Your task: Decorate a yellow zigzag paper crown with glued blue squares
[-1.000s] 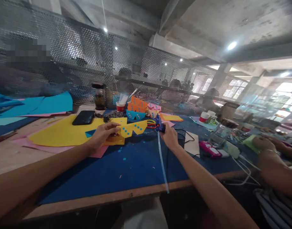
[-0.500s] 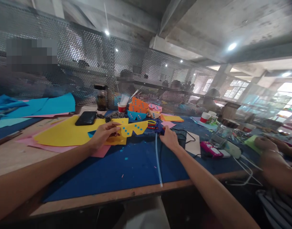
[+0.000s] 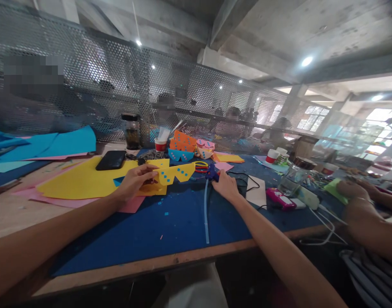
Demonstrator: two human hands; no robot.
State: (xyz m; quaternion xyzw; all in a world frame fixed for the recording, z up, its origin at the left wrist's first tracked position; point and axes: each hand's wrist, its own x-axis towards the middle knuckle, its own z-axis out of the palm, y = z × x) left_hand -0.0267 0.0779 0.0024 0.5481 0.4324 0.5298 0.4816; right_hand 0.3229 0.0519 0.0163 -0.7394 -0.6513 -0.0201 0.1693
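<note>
My left hand (image 3: 134, 183) pinches the left end of a yellow paper cutout (image 3: 174, 174) with V-shaped notches and small blue squares on it. The cutout is held up above the blue mat (image 3: 179, 226). In my right hand (image 3: 227, 185) is a dark blue hot glue gun (image 3: 211, 172), close to the cutout's right end. A long translucent glue stick (image 3: 206, 214) hangs from the gun toward the table's front edge. Red- and yellow-handled scissors (image 3: 201, 167) lie just behind the gun. Similar orange cutouts (image 3: 183, 141) and a blue cutout (image 3: 181, 155) stand behind.
Yellow sheets (image 3: 67, 182) and a black phone (image 3: 111, 160) lie at left, near a dark-lidded jar (image 3: 131, 131). To the right are a black cable (image 3: 247, 174), a pink device (image 3: 281, 199) and a glass jar (image 3: 293, 177). A co-worker's hand (image 3: 352, 190) holds green paper.
The view has shifted slightly, moving most things a little to the left. The glue stick's lower end has swung a little left. Both hands keep their holds.
</note>
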